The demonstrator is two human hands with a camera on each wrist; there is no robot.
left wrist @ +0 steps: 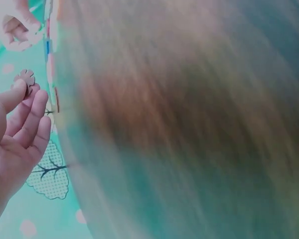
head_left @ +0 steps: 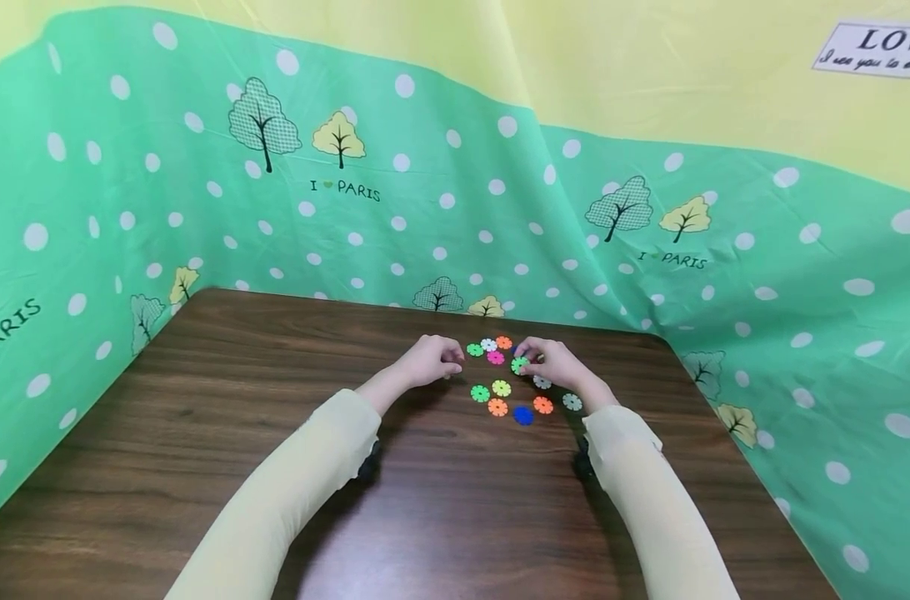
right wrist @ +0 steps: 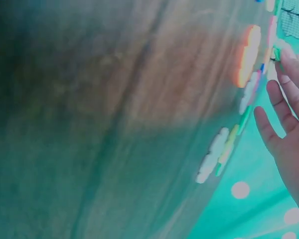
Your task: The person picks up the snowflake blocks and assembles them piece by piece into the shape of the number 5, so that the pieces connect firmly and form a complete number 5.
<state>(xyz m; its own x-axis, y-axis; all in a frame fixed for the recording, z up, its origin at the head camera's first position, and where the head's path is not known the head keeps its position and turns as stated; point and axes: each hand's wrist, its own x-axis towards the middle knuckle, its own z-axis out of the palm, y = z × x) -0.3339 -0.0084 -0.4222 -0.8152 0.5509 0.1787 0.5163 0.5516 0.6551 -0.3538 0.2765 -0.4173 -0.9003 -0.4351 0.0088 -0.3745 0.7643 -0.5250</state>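
My left hand [head_left: 432, 361] is over the table, left of the loose discs. In the left wrist view its thumb and forefinger pinch a brownish snowflake building disc [left wrist: 26, 79], notched round its rim. My right hand [head_left: 552, 364] pinches a green snowflake disc [head_left: 520, 365] by its edge, among the other discs. Its remaining fingers spread apart in the right wrist view. Between and in front of the hands lie several more discs, among them a pink one [head_left: 496, 357], a yellow one [head_left: 502, 388], an orange one [head_left: 497, 407] and a blue one [head_left: 523, 415].
The dark wood-grain table [head_left: 455, 508] spreads toward me and to the left. Behind it and at both sides hangs a green and yellow curtain [head_left: 455, 167] printed with dots and trees. A grey disc [head_left: 572, 402] lies close by the right wrist.
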